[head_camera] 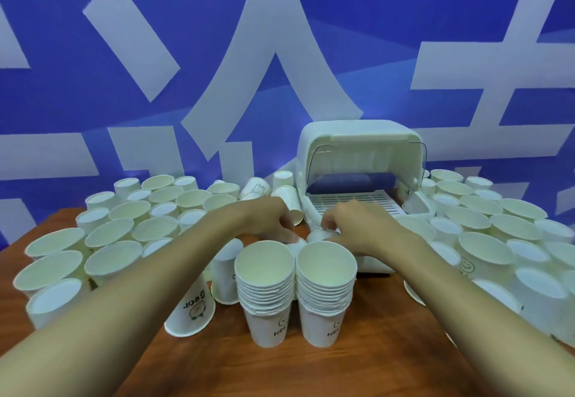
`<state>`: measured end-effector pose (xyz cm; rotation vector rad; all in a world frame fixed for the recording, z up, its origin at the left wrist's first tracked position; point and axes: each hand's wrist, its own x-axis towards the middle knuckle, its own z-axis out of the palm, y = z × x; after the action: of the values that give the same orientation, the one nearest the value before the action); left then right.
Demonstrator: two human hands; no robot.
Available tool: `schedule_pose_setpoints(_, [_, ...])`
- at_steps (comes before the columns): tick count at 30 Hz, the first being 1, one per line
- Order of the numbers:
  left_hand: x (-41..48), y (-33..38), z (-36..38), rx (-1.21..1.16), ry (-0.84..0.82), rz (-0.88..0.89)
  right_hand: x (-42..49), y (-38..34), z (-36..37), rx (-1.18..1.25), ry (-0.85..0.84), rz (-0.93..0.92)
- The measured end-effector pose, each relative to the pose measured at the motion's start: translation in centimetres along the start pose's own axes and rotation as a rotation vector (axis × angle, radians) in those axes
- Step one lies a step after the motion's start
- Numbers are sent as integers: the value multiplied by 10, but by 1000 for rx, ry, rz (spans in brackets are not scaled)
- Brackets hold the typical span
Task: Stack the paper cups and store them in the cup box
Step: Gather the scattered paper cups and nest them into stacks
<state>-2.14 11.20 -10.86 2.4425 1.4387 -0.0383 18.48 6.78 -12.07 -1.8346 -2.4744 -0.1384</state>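
Both hands reach forward over the table (311, 371), just behind two stacks of paper cups that stand upright side by side near its front edge, the left stack (264, 291) touching the right stack (325, 291). The left hand (273, 219) has its fingers curled downward and pinches the top of a small white cup (295, 243) directly beyond the left stack; most of this cup is hidden by the stack's rim. The right hand (357, 225) curls thumb and fingers round a second cup (320, 235), just beside the first and right behind the right stack. The picture is blurred here, so the exact grip is hard to read. The cup box (361, 154) stands just past both hands, its lid raised and its slatted tray (357, 202) exposed; the right hand overlaps the box's front edge. Loose cups crowd the table to the left (112, 235) and right (485, 250) of the arms, most with mouths up. Two inverted cups stand near the left forearm, one printed "Bear" (193, 309). A blue backdrop (124, 101) with white characters rises behind.
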Motion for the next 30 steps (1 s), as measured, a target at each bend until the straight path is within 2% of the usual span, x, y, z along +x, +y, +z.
schedule_pose_setpoints(6, [-2, -1, 0, -48, 58, 137, 4, -3, -1, 136, -19, 23])
schedule_pose_setpoints(13, [-15, -7, -4, -10, 253, 110, 1, -12, -10, 271, 110, 19])
schedule_pose_setpoints(22, [-31, -5, -1, 274, 545, 131, -2, -18, -8, 254, 184, 0])
schedule_pose_setpoints(25, [-32, -6, 3, 353, 503, 222, -2, -18, -6, 271, 190, -3])
schedule_pose_setpoints(28, [-34, -7, 4, 163, 371, 191, -3, -17, -4, 262, 164, 2])
schedule_pose_setpoints(30, [-29, -8, 3, 70, 387, 128, -3, -16, -4, 274, 153, 7])
